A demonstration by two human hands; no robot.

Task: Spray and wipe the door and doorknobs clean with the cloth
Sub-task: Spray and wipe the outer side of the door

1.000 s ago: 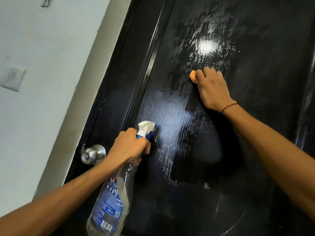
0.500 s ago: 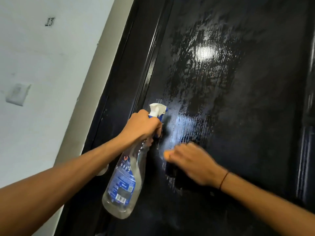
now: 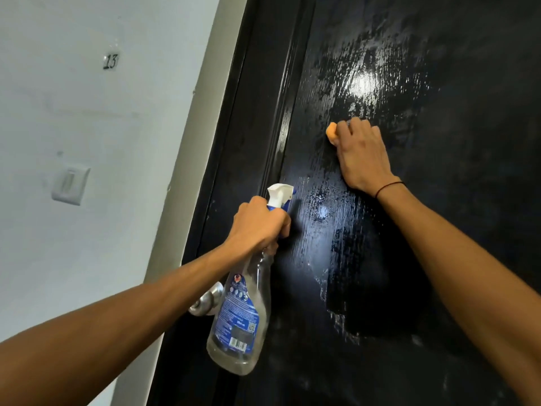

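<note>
The right hand (image 3: pixel 361 155) presses flat-knuckled against the black door (image 3: pixel 439 230), its fingers curled over an orange cloth (image 3: pixel 332 132) whose one end pokes out at the hand's left edge, just below the bright wet glare. The left hand (image 3: pixel 257 225), lower and to the left, is wrapped around the neck of the spray bottle (image 3: pixel 238 315), nozzle toward the door and the clear body hanging down. The knob (image 3: pixel 206 300) shows partly behind the left forearm and bottle, near the door's left edge.
</note>
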